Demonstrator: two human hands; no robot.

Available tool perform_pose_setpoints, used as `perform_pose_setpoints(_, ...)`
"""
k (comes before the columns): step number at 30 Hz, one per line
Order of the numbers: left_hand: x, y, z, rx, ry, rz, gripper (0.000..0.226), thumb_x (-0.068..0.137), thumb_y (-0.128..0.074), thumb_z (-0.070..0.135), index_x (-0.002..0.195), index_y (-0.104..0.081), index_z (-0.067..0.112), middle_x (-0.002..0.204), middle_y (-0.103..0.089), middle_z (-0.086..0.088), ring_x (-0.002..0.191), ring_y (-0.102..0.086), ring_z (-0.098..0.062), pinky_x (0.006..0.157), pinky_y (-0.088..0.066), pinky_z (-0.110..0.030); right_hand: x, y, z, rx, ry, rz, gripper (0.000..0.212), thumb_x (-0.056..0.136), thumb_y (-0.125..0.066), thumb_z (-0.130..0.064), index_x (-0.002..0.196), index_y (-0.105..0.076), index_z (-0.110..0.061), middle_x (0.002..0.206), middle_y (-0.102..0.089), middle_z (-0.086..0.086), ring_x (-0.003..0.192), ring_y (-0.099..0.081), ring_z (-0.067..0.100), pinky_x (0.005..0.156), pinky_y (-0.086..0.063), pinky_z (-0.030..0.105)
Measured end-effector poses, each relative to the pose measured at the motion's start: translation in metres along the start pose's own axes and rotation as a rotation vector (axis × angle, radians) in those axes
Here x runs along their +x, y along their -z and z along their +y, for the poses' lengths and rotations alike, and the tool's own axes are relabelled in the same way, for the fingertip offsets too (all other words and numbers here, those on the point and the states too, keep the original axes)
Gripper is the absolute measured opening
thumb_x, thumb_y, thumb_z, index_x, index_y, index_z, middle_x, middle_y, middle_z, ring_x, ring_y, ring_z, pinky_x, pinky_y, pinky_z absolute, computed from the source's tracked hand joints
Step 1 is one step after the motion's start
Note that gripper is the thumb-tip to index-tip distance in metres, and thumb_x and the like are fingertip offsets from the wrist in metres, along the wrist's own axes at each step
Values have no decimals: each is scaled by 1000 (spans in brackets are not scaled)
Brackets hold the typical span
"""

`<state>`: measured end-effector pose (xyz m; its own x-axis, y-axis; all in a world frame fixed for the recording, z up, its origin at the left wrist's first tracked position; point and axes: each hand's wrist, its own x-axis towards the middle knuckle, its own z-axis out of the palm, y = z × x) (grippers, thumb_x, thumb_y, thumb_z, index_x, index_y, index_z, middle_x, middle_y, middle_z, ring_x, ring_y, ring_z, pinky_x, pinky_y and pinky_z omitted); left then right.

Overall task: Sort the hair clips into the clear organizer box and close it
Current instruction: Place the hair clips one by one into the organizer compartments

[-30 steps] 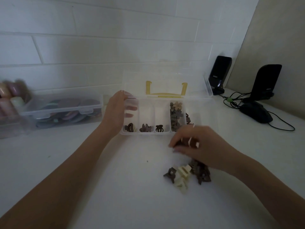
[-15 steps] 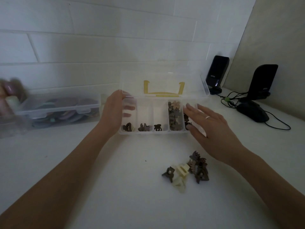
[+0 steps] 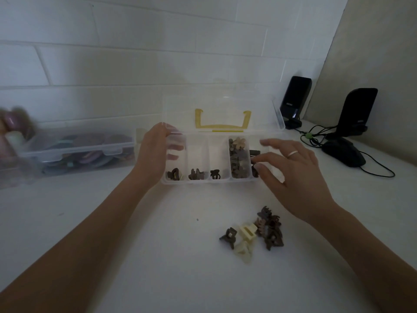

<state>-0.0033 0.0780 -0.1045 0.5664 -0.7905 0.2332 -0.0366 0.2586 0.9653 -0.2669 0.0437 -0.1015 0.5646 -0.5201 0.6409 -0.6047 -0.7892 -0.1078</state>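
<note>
The clear organizer box [image 3: 198, 180] stands open against the wall, its lid [image 3: 222, 114] with a yellow handle leaning back. Small brown hair clips lie in its compartments; one compartment [image 3: 239, 158] is nearly full. My left hand [image 3: 155, 154] grips the box's left end. Over the rightmost compartment hovers my right hand [image 3: 293, 172], fingers spread and nothing held, beside a dark clip [image 3: 255, 152] in there. A loose pile of brown and cream clips [image 3: 252, 233] lies on the white table in front of the box.
A closed clear box [image 3: 76, 152] of coloured items sits at the left, with blurred pastel objects [image 3: 11, 127] beyond it. Two black speakers [image 3: 293, 102] [image 3: 357, 111], a black mouse [image 3: 344, 151] and cables occupy the back right. A beige panel leans at the right.
My right hand rose from the loose pile to the box's right end, opened, and let go of a clip there. The left hand has stayed on the box.
</note>
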Motion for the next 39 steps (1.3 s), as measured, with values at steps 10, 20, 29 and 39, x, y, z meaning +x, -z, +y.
perform_pose_setpoints(10,-2,-2,1,3,6,22,24,93,-34,18,78,-53,16,80,-62,-1,57,-58,-13,56,-44,-26,-2,22,-38,311,89,-740,37,66,-67,-62,85,-60,-32,55,-45,-9,51,-42,7,53,-33,22)
perform_pose_setpoints(20,-1,0,-4,89,-66,23,27,97,-32,19,80,-54,19,82,-64,0,62,-59,-15,59,-46,-30,1,29,-33,251,69,-816,37,65,-68,-64,88,-64,-35,76,-55,-6,68,-50,5,62,-44,24)
perform_pose_setpoints(29,-1,0,-5,100,-60,28,26,94,-33,18,79,-54,19,79,-63,2,59,-59,-12,60,-46,-30,1,24,-34,343,98,-765,21,68,-76,-47,78,-65,-32,86,-58,-13,82,-55,7,72,-48,26)
perform_pose_setpoints(39,-6,-1,-1,136,-81,42,27,96,-32,23,81,-54,17,81,-63,-1,62,-60,-14,61,-48,-32,4,18,-21,500,-56,-221,8,78,-71,-27,84,-66,-27,76,-66,-15,71,-61,9,62,-45,13)
